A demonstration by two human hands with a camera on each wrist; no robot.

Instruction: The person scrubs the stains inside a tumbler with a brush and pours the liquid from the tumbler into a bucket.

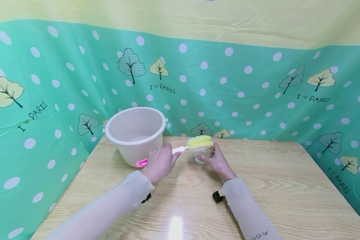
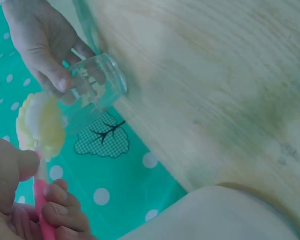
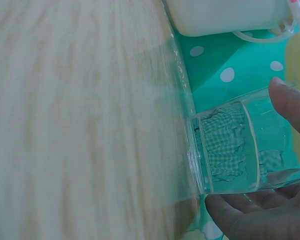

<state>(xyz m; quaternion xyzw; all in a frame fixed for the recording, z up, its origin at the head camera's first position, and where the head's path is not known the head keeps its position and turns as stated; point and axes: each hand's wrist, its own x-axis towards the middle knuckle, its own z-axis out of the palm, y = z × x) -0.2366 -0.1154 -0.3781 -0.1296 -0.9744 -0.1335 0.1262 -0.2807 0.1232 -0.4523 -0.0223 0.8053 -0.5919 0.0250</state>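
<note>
My left hand grips the pink and white handle of a sponge cup brush, with the thumb along the handle. The brush lies nearly level, its yellow and white sponge head pointing right. A clear glass cup is in my right hand, thumb on one side and fingers on the other. The cup's mouth faces up, and in the head view the sponge head overlaps the top of it. In the left wrist view the sponge shows beside the cup's mouth end. The cup's base is close to the tabletop.
A white bucket stands at the back left of the wooden table, just behind my left hand. Green dotted cloth printed with trees hangs at the back and both sides.
</note>
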